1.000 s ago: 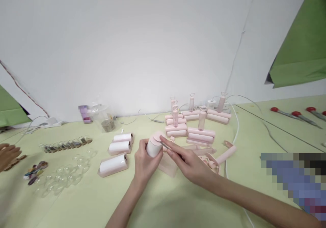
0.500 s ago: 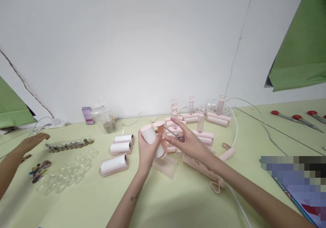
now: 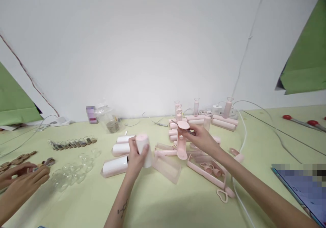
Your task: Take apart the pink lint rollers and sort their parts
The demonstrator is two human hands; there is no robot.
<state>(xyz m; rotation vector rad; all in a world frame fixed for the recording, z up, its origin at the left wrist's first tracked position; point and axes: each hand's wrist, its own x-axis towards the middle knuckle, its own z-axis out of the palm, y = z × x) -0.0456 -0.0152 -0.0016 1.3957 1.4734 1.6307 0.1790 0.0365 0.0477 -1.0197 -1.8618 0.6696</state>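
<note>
My left hand is closed around a white roll with a pink end, held tilted above the table. My right hand grips a pink curved shell with round end plates, held upright and apart from the roll. A thin metal tool is also in my right hand, mostly hidden behind the shell. Below lies a translucent pink sheet. Beside my left hand are several white rolls in pink trays. Near my right forearm rests a pink frame with small pink parts.
Pink rollers and upright heart-topped handles stand at the back. A white cable crosses the right side, near a tablet-like item. At left, another person's hands work beside clear domes and a plastic bag.
The white roll and the pink shell, together before, are now apart: my left hand has moved left with the roll, my right hand right with the shell. The other person's hands moved down.
</note>
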